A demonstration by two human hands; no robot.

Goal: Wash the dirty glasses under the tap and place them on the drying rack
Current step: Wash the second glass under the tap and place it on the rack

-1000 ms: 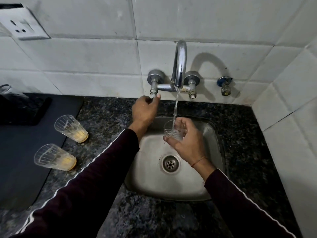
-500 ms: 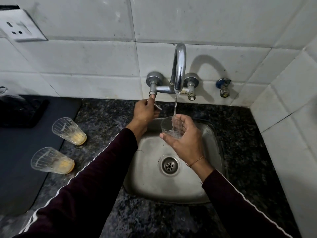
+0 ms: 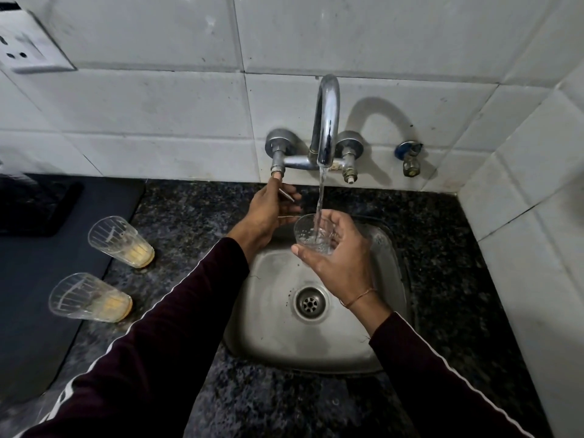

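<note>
Water runs from the chrome tap (image 3: 327, 121) into a clear glass (image 3: 308, 233) that my right hand (image 3: 339, 257) holds upright over the steel sink (image 3: 316, 346). My left hand (image 3: 270, 210) is closed on the thin lever of the tap's left valve (image 3: 278, 153), just left of the stream. Two dirty glasses with yellowish residue at the bottom stand on the counter left of the sink: one farther back (image 3: 121, 241), one nearer (image 3: 90, 298). No drying rack is visible.
A dark mat (image 3: 38, 295) covers the counter at the left, with a black object (image 3: 34, 207) at its back. White tiled walls close the back and right side. A small blue-capped valve (image 3: 410, 156) sticks out right of the tap. A wall socket (image 3: 28, 49) is upper left.
The stream from the tap has grown stronger. My right hand has raised the glass slightly toward the spout. My left hand stays at the left valve's lever.
</note>
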